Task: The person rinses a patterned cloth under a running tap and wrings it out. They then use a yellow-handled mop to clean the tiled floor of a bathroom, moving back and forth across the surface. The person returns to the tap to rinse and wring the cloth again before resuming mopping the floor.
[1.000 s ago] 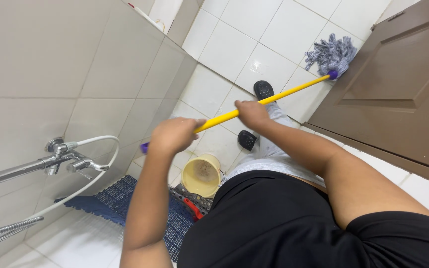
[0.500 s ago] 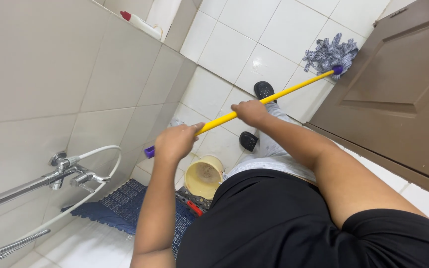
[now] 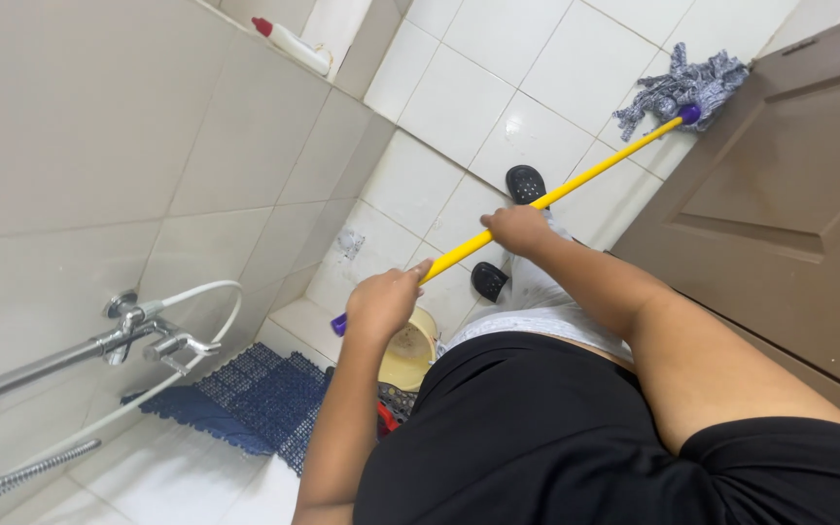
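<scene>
I hold a mop with a yellow handle (image 3: pixel 595 177) in both hands. My left hand (image 3: pixel 384 303) grips the near end, just above its purple cap (image 3: pixel 339 325). My right hand (image 3: pixel 517 229) grips the handle farther along. The grey string mop head (image 3: pixel 678 89) rests on the white tiled floor (image 3: pixel 459 97) beside the brown door (image 3: pixel 789 214). My feet in black sandals (image 3: pixel 525 183) stand on the tiles under the handle.
A yellow bucket (image 3: pixel 410 355) sits below my left hand, with a red object beside it. A blue mat (image 3: pixel 245 399) lies by the wall. A chrome tap (image 3: pixel 148 335) with a shower hose juts from the tiled wall. A white bottle (image 3: pixel 294 44) lies by the wall.
The view has shifted slightly. My left hand has slid down and right with the handle's near end, and the mop head stays by the door.
</scene>
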